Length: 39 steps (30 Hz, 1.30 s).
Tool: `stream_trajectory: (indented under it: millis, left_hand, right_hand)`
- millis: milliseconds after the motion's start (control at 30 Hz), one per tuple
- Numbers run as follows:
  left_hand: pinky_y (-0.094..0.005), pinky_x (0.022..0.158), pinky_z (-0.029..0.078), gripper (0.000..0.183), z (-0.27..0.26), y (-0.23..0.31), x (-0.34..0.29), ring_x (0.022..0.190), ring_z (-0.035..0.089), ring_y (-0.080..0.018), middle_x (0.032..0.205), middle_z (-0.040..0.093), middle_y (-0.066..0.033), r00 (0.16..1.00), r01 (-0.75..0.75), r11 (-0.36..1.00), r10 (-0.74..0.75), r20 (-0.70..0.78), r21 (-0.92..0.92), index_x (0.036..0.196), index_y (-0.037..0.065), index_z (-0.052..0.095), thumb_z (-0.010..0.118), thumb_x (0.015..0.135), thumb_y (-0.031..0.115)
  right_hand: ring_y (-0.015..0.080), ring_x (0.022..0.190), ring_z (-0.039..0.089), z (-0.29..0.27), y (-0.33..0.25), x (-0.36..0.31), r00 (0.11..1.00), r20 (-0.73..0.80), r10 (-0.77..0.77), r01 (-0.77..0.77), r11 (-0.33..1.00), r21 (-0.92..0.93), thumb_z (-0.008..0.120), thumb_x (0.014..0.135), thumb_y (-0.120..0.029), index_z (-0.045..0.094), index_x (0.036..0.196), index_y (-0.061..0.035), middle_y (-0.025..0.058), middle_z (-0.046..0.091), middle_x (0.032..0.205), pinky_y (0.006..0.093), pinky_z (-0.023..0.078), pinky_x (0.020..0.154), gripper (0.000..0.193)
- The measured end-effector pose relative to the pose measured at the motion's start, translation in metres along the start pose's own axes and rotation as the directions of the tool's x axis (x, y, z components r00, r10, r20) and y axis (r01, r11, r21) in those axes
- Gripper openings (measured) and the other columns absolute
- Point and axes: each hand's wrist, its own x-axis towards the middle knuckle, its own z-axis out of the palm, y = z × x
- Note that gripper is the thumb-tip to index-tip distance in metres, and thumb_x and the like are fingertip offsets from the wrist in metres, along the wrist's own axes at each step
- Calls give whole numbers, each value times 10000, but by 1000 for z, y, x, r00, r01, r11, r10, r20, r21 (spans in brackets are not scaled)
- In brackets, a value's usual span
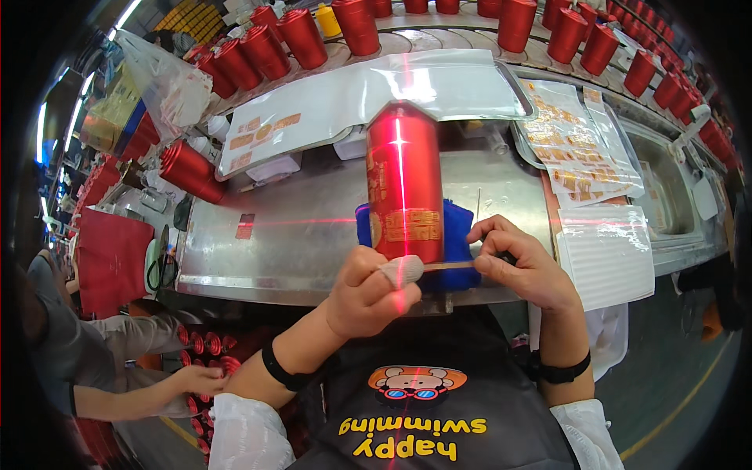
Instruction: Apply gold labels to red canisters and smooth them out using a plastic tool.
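A tall glossy red canister (423, 180) with gold decals stands in front of me, against a blue cloth (458, 227) on the metal bench. My left hand (372, 294) is closed just below the canister's base, a whitish wrap on one finger, pinching one end of a thin brownish strip (450, 266). The strip's other end is between the thumb and fingers of my right hand (525, 262). It spans flat between both hands, across the front of the cloth. Red laser lines cross on the canister and run down over my left hand.
White backing sheets (439, 82) with gold decals lie on trays behind the canister. More decal sheets (576, 141) are at right, by a sink (666, 188). Red canisters (301, 39) line the conveyor. Another red canister (190, 172) leans at left. A co-worker's arm (149, 392) is at lower left.
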Motion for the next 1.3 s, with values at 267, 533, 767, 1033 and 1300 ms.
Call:
stream_trajectory:
  millis: [267, 533, 767, 1033, 1300]
  left_hand:
    - [-359, 679, 464, 287, 0, 1, -1, 898, 515, -243, 1085, 640, -51, 997, -43, 999, 41, 65, 33, 897, 140, 629, 717, 624, 119]
    - [-376, 675, 440, 315, 6, 2, 0, 869, 489, -252, 1072, 623, -42, 997, 35, 999, -36, -68, -13, 911, 154, 637, 704, 605, 116]
    - [-349, 675, 453, 330, 2, 1, 5, 885, 498, -227, 1050, 632, -14, 991, -69, 997, 65, 116, 37, 923, 172, 641, 713, 602, 145]
    - [-353, 667, 454, 334, 0, 6, 5, 864, 512, -243, 1041, 635, -47, 1000, -26, 998, 25, 14, 60, 893, 127, 643, 706, 567, 95]
    - [-371, 653, 432, 308, 3, 4, 2, 854, 491, -256, 1094, 628, -53, 998, 20, 999, -23, -66, -40, 893, 129, 639, 698, 593, 93]
  right_hand:
    - [105, 911, 483, 3, 2, 3, 1000, 16, -19, 20, 999, -33, 667, 913, -156, 581, 795, -35, 63, 532, 1127, 253, 398, 797, 189]
    - [141, 961, 517, 2, 1, 4, 1000, 13, -16, 16, 1000, -4, 679, 907, -176, 597, 808, -34, 63, 532, 1102, 266, 426, 804, 192]
    - [147, 956, 522, 5, 2, 3, 1000, -3, -11, 11, 1000, -7, 682, 908, -184, 605, 801, -32, 67, 527, 1091, 263, 430, 804, 201]
    - [113, 934, 495, 11, 3, 8, 999, -4, -44, 44, 998, -37, 683, 896, -143, 599, 805, -39, 56, 526, 1128, 253, 407, 801, 162]
    - [129, 970, 507, 14, 0, 5, 999, -24, -33, 33, 999, -12, 701, 889, -164, 602, 799, -39, 63, 527, 1129, 264, 410, 821, 182]
